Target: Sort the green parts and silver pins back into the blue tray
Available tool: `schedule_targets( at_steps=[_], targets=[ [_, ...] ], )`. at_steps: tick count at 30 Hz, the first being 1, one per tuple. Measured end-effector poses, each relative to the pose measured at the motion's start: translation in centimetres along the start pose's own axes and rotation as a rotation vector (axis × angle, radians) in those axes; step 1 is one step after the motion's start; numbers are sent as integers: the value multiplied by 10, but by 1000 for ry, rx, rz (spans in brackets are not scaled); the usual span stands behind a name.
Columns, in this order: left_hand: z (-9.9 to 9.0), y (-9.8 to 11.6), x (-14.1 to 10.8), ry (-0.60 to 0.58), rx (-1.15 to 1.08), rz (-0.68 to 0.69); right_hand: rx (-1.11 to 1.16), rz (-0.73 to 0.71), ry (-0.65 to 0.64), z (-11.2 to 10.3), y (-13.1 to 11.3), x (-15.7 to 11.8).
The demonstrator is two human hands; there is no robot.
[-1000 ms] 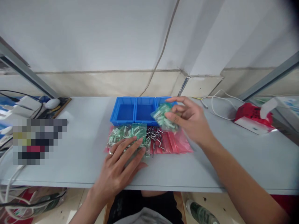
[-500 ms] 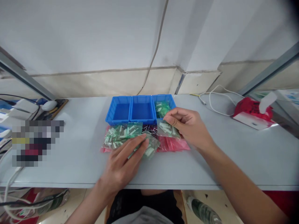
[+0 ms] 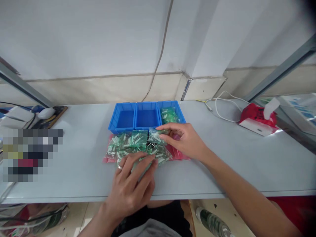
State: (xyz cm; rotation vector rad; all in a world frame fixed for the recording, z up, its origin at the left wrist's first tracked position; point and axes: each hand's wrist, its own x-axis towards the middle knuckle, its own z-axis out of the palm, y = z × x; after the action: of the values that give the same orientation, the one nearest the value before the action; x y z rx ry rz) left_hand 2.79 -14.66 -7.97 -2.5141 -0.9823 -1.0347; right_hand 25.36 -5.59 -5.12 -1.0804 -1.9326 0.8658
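My right hand (image 3: 181,138) pinches a small clear-green plastic bag (image 3: 156,135) of silvery-white pins between thumb and fingers. It is held over the right part of a pile of similar bags (image 3: 139,138), just in front of the blue bins. My left hand (image 3: 134,181), with a ring on one finger, is curled over the near side of the pile. Green plastic of another bag (image 3: 142,161) shows between its fingers, partly hidden. Red plastic bags (image 3: 179,153) lie under the pile, and dark small parts show between the bags.
Three joined blue bins (image 3: 135,115) stand behind the pile; the right one contains green bags (image 3: 169,114). A red tissue pack (image 3: 258,117) and white cable (image 3: 222,98) are at right. Chargers and cables (image 3: 18,115) lie at left. A bottle (image 3: 212,222) stands below the table edge.
My right hand has moved left with its bag, onto the pile. My left hand has shifted slightly down with its fingers more curled. The view has turned slightly.
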Motion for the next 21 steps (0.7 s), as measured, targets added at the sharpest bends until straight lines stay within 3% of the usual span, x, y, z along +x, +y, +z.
schedule_targets(
  at_steps=[2, 5, 8, 10, 12, 14, 16, 18, 21],
  targets=[
    [4, 9, -2, -3, 34, -10, -172, -142, 29, 6, 2, 0],
    [14, 12, 0, -42, 68, -19, -449, -356, 239, 4, 2, 3],
    [20, 8, 1, -49, 41, -27, -591, -371, 409, -20, 1, 17],
    [21, 6, 0, -53, 26, -37, -672, -321, 306, -43, 4, 35],
    [17, 7, -4, -87, 36, -55, -764, -246, 17, -63, 9, 58],
    [11, 10, -9, -133, 46, -81, -838, -133, -251, -72, 17, 80],
    [2, 11, -15, -146, 29, -93, -885, -57, -421, -71, 22, 94],
    [-5, 10, -20, -135, 1, -92, -920, -33, -503, -64, 25, 100],
    [-9, 2, -25, -128, 10, -95, -967, -41, -492, -56, 26, 98]
  ],
)
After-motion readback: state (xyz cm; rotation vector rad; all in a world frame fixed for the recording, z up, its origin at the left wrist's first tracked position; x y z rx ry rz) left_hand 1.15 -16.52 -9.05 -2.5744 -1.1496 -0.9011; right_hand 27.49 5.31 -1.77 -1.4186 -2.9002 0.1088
